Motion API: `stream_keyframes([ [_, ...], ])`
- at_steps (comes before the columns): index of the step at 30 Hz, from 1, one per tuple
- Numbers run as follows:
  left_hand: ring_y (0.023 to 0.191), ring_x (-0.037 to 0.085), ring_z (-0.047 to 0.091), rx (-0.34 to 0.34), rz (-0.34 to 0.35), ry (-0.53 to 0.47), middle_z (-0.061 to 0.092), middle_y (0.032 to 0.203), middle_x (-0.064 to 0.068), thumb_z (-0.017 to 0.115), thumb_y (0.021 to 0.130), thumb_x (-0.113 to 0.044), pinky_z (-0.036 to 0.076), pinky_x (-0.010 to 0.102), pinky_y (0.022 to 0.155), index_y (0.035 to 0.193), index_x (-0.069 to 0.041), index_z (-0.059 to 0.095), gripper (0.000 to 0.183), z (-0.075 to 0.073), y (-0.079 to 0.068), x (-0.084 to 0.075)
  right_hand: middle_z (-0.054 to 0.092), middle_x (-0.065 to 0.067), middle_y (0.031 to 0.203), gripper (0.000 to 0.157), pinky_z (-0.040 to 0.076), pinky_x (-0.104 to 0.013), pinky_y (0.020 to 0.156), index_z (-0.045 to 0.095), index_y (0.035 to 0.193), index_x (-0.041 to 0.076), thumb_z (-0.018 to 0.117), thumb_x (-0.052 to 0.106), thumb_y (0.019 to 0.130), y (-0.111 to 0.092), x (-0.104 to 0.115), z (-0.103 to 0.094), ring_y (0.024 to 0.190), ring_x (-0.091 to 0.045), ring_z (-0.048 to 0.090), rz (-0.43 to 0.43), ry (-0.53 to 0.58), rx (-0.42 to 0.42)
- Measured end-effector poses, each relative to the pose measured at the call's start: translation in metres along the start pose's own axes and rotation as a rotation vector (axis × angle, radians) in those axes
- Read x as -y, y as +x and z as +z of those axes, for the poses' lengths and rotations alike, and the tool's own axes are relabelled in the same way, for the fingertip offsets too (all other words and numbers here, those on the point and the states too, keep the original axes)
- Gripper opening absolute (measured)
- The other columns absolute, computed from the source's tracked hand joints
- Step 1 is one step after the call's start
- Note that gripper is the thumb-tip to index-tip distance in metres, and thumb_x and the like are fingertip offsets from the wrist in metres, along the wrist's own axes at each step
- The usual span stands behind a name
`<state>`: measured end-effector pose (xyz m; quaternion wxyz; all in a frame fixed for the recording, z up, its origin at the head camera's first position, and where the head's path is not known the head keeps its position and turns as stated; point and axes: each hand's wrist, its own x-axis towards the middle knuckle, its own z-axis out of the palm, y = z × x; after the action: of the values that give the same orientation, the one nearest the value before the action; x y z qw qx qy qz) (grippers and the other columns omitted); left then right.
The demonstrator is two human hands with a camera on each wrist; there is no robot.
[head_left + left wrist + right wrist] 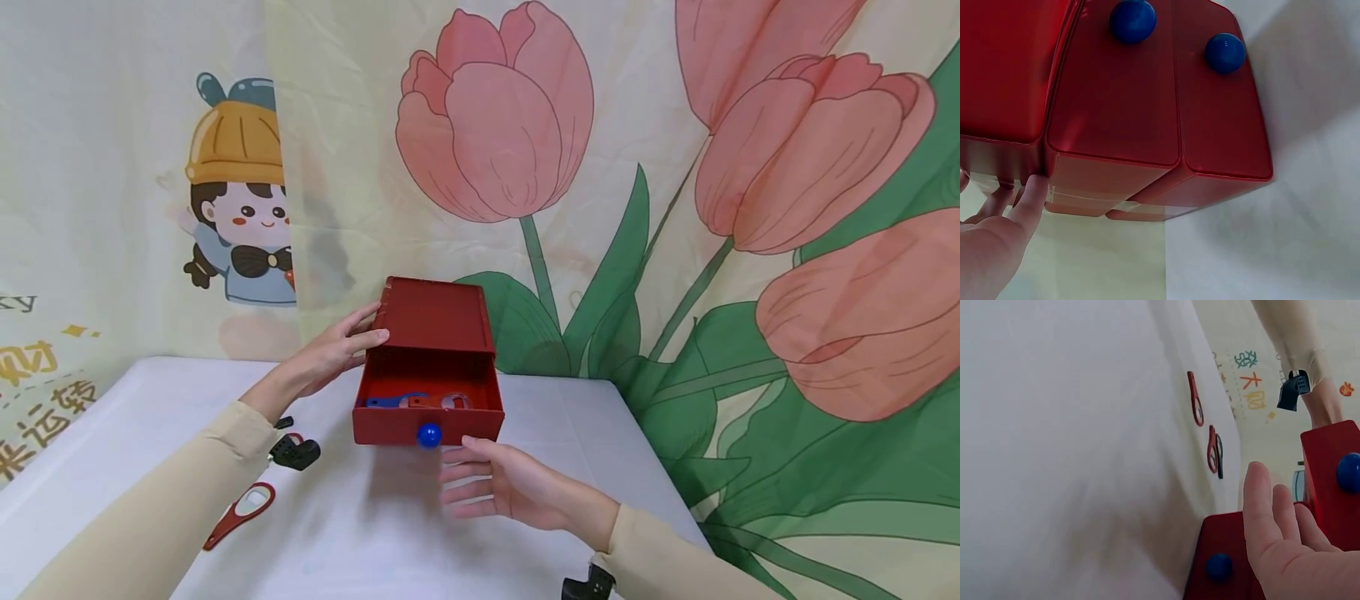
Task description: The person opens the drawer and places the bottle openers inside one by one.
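Note:
A red drawer box (438,312) with blue round knobs stands on the table. Its upper drawer (386,427) is pulled out and holds small blue and orange flat tools (397,401), their kind unclear. My left hand (324,358) rests its fingers against the left side of the box; fingers (1029,203) touch that side in the left wrist view. Below and in front of the blue knob (429,435), my right hand (510,483) has its fingers extended and holds nothing. In the right wrist view, those fingers (1259,506) are straight, near the lower drawer front (1232,528).
A red long-handled tool with a looped head (243,512) lies on the white tablecloth (420,542), left of the box. Beyond it, another red looped tool (1212,450) lies beside a dark one (1220,456). A printed tulip cloth (495,125) hangs behind the table.

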<state>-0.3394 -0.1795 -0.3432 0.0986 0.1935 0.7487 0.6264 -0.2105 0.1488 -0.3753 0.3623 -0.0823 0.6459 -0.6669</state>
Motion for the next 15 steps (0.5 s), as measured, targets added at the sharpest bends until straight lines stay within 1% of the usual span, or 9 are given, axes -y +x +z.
stream_keyframes([
  [2, 0.160, 0.044, 0.019, -0.002, -0.003, -0.003, 0.010, 0.177, 0.017, 0.061, 0.106, -0.038, 0.028, 0.064, 0.125, 0.173, -0.021, 0.005, 0.089, 0.000, 0.000, 0.000, 0.064, -0.015, 0.144, 0.071, 0.056, -0.047, 0.108, 0.049, 0.153, -0.002, 0.053, 0.052, 0.107, 0.002, 0.000, 0.004, 0.135, -0.044, 0.060, -0.003, 0.054, 0.010],
  [7, 0.160, 0.046, 0.018, 0.000, -0.001, 0.000, 0.008, 0.177, 0.019, 0.061, 0.106, -0.038, 0.027, 0.064, 0.126, 0.173, -0.020, 0.004, 0.090, 0.000, -0.001, 0.000, 0.059, -0.020, 0.150, 0.077, 0.055, -0.046, 0.109, 0.044, 0.154, -0.006, 0.054, 0.053, 0.106, 0.003, 0.004, 0.012, 0.133, -0.039, 0.063, -0.001, 0.174, 0.046],
  [12, 0.159, 0.046, 0.019, -0.005, -0.002, 0.005, 0.009, 0.177, 0.019, 0.061, 0.106, -0.039, 0.027, 0.065, 0.125, 0.173, -0.020, 0.005, 0.089, 0.000, 0.000, 0.000, 0.058, -0.021, 0.150, 0.081, 0.054, -0.045, 0.110, 0.038, 0.157, -0.007, 0.055, 0.054, 0.106, 0.004, 0.010, 0.018, 0.131, -0.034, 0.065, -0.001, 0.238, 0.065],
  [15, 0.159, 0.045, 0.020, -0.004, -0.003, -0.001, 0.010, 0.177, 0.018, 0.061, 0.106, -0.039, 0.027, 0.064, 0.125, 0.173, -0.020, 0.005, 0.089, -0.001, 0.000, 0.001, 0.059, -0.021, 0.150, 0.080, 0.053, -0.045, 0.111, 0.038, 0.157, -0.007, 0.055, 0.053, 0.107, 0.006, 0.012, 0.022, 0.131, -0.035, 0.065, 0.000, 0.262, 0.063],
])
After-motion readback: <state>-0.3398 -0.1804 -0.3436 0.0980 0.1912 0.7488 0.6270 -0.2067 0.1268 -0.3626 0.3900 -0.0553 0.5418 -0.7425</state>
